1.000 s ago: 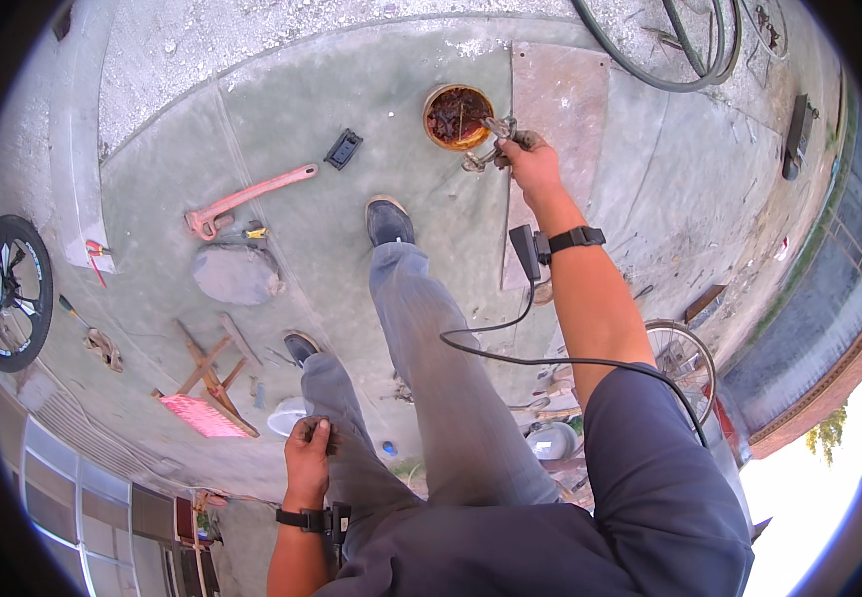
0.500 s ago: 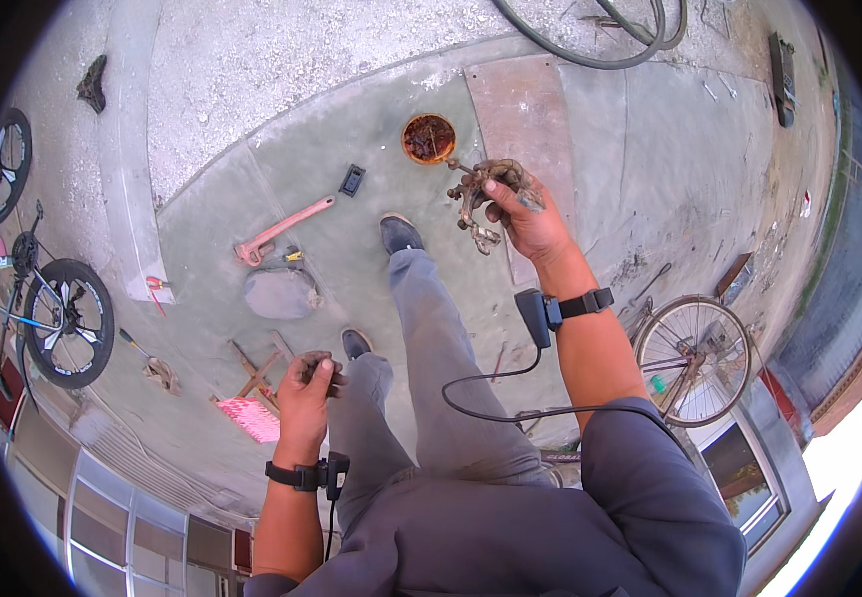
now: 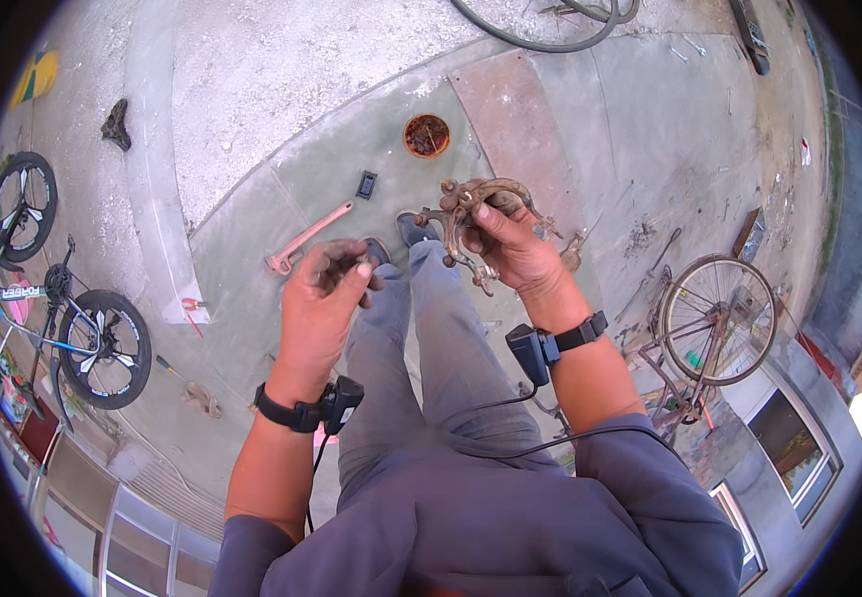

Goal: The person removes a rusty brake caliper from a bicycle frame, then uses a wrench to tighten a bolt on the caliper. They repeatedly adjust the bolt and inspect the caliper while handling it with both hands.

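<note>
My right hand (image 3: 519,247) is closed around a rusty, dirt-caked bicycle brake caliper (image 3: 463,202), thumb pressed on top. Its curved arms stick out past my fingers toward the left and below. To the left of it, my left hand (image 3: 323,289) is raised with thumb and fingertips pinched together. Whatever lies between those fingertips is too small to make out. Beyond both hands, on the ground, stands a round tin (image 3: 427,156) with reddish-brown contents. A red pipe wrench (image 3: 309,237) lies past my left hand, near a small black box (image 3: 366,184).
An old bicycle with a spoked wheel (image 3: 718,320) is at the right. At the left is another bicycle with thick black tyres (image 3: 103,348). A reddish board (image 3: 516,114) lies on the concrete, with a black tyre (image 3: 540,45) farther off. Red-handled pliers (image 3: 192,304) lie at the left.
My left hand has risen and come closer to the right one. The caliper in my right hand has come slightly nearer and turned. My feet are now closer together, and the view has shifted.
</note>
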`<action>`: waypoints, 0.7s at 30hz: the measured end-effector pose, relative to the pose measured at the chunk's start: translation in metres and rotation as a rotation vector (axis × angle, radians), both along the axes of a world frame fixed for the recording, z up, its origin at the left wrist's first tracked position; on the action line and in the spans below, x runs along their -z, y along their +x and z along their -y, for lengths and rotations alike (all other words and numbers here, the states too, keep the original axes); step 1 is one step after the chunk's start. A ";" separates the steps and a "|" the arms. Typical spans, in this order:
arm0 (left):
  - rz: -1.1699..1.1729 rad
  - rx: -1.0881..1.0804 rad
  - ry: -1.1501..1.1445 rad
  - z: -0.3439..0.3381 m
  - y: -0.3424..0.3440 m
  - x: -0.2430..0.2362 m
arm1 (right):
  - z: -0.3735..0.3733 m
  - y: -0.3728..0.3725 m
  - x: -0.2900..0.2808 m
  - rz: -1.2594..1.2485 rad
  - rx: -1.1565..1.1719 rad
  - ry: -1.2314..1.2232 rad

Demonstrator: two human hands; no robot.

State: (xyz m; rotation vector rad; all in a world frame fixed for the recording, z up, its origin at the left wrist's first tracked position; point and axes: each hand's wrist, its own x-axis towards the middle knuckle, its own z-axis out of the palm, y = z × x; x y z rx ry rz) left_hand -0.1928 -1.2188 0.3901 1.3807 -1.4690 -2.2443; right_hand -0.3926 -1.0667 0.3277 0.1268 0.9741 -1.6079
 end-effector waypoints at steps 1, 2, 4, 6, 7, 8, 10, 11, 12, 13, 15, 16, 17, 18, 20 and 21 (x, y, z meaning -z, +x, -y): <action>-0.010 0.000 0.015 0.003 -0.007 -0.005 | 0.001 0.006 -0.006 -0.018 -0.008 -0.011; -0.042 -0.005 0.023 0.003 -0.013 -0.010 | 0.001 0.011 -0.012 -0.034 -0.015 -0.010; -0.099 -0.001 0.046 0.005 -0.022 -0.021 | 0.000 0.021 -0.023 -0.068 -0.032 -0.004; -0.160 0.016 0.076 0.004 -0.028 -0.028 | -0.001 0.027 -0.033 -0.078 -0.033 -0.003; -0.176 0.018 0.077 0.003 -0.031 -0.030 | -0.002 0.029 -0.037 -0.085 -0.036 -0.008; -0.191 0.018 0.079 0.002 -0.032 -0.032 | -0.003 0.031 -0.041 -0.090 -0.035 -0.004; -0.223 0.009 0.080 -0.003 -0.033 -0.035 | -0.007 0.034 -0.047 -0.091 -0.030 0.011; -0.244 0.000 0.077 -0.006 -0.035 -0.035 | -0.008 0.034 -0.049 -0.095 -0.035 0.012; -0.263 -0.009 0.073 -0.008 -0.036 -0.035 | -0.009 0.034 -0.050 -0.097 -0.041 0.012; -0.264 -0.005 0.071 -0.010 -0.038 -0.035 | -0.011 0.033 -0.050 -0.099 -0.045 0.017; -0.252 0.003 0.077 -0.016 -0.044 -0.033 | -0.014 0.030 -0.049 -0.130 -0.047 0.014; -0.242 -0.012 0.073 -0.019 -0.048 -0.031 | -0.016 0.027 -0.047 -0.145 -0.049 0.017; -0.221 -0.029 0.072 -0.024 -0.052 -0.030 | -0.018 0.023 -0.046 -0.155 -0.049 0.024; -0.199 -0.047 0.073 -0.028 -0.057 -0.028 | -0.021 0.019 -0.045 -0.161 -0.051 0.034; -0.186 -0.055 0.090 -0.033 -0.068 -0.022 | -0.025 0.005 -0.041 -0.178 -0.072 0.044; -0.177 -0.063 0.102 -0.037 -0.073 -0.019 | -0.029 -0.003 -0.040 -0.183 -0.088 0.048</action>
